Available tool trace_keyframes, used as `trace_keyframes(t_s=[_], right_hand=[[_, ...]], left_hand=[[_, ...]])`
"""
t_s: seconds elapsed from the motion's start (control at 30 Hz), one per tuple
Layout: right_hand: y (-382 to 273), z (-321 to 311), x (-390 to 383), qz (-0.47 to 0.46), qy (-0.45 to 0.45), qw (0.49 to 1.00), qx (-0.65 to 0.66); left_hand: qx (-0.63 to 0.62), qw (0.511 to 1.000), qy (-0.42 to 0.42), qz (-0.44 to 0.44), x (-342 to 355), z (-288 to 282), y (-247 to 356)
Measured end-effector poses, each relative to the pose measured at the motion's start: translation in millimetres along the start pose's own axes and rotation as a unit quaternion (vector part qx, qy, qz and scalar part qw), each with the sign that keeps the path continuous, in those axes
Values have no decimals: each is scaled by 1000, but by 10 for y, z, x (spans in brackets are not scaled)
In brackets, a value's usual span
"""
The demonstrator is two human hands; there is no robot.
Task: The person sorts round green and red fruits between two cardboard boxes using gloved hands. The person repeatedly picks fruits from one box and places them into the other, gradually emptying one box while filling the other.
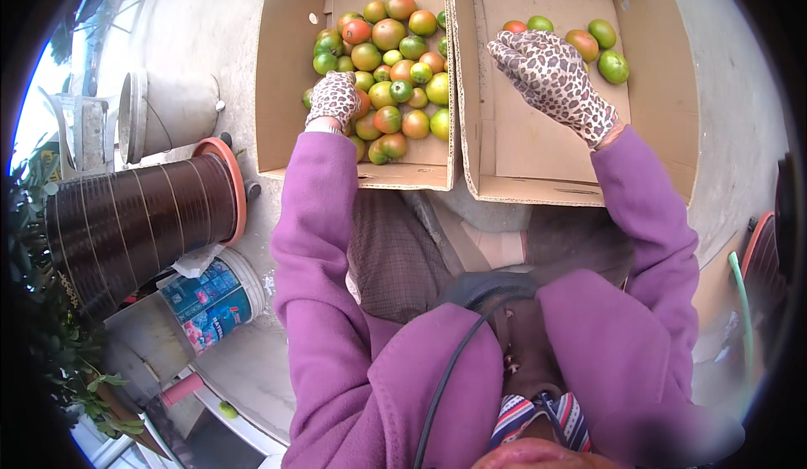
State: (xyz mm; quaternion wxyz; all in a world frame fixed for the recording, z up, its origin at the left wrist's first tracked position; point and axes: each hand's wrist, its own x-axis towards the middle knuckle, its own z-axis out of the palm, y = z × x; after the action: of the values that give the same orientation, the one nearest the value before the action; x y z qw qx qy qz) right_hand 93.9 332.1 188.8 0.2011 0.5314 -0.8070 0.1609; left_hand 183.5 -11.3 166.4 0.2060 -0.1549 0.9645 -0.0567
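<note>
Both my hands wear leopard-print gloves. My left hand point(334, 97) is down among the tomatoes point(388, 34) in the left cardboard box point(290, 74). Its fingers curl downward and are closed; whatever they hold is hidden beneath the glove. My right hand point(555, 82) hangs over the right cardboard box point(664, 108), bent and cupped with its fingers pressed together. What lies under it cannot be seen. A red tomato point(514, 27) and a green tomato point(540, 23) show just beyond its fingers. Several more tomatoes, including a green one point(614, 67), lie to its right.
The boxes stand side by side in front of my legs. To the left are a white bucket point(181, 114), a dark ribbed pot point(143, 217) with an orange rim, a blue-labelled bucket point(214, 297) and leafy plants point(50, 360). A green hose point(744, 309) runs at the right.
</note>
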Motion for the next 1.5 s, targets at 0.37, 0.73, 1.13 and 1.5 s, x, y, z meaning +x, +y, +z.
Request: trace_keyframes(t_s=[0.37, 0.73, 1.13, 1.5], right_hand=[[-5, -118, 3, 37, -56, 996, -54], [-15, -364, 105, 159, -75, 975, 136], [421, -27, -51, 298, 154, 942, 16], [1052, 160, -316, 463, 46, 879, 102]], left_hand=[[129, 989, -20, 65, 35, 251, 368], [-783, 594, 54, 177, -343, -962, 816], [-906, 385, -82, 155, 295, -987, 2638], [-775, 613, 104, 111, 310, -782, 2617]])
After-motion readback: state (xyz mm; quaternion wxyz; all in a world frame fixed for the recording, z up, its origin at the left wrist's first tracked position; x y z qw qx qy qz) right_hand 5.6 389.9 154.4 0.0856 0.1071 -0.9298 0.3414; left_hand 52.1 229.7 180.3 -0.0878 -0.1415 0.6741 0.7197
